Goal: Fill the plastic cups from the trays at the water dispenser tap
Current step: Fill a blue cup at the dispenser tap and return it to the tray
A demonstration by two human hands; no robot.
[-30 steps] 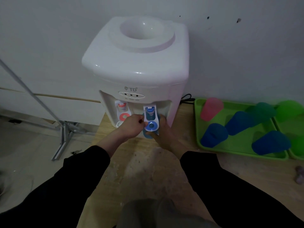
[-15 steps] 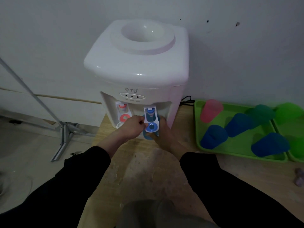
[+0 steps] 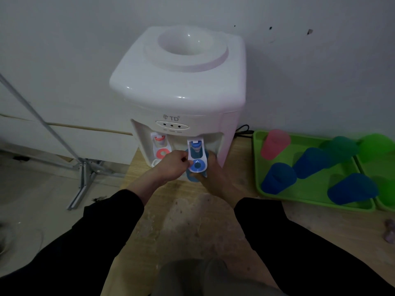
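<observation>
Head view: right hand [image 3: 213, 178] grips a light, squashable blue cup [image 3: 190, 177] under the blue tap [image 3: 197, 154]; left hand [image 3: 171, 165] closed on its lever.

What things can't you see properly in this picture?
- Head view: blue cup is mostly hidden behind the blue tap lever and right hand; its water level cannot be seen.
- Left hand: fingertips tucked against the lever.
- Second green tray: cut off by the right edge.
- Labels under the indicator lights: too small.
</observation>
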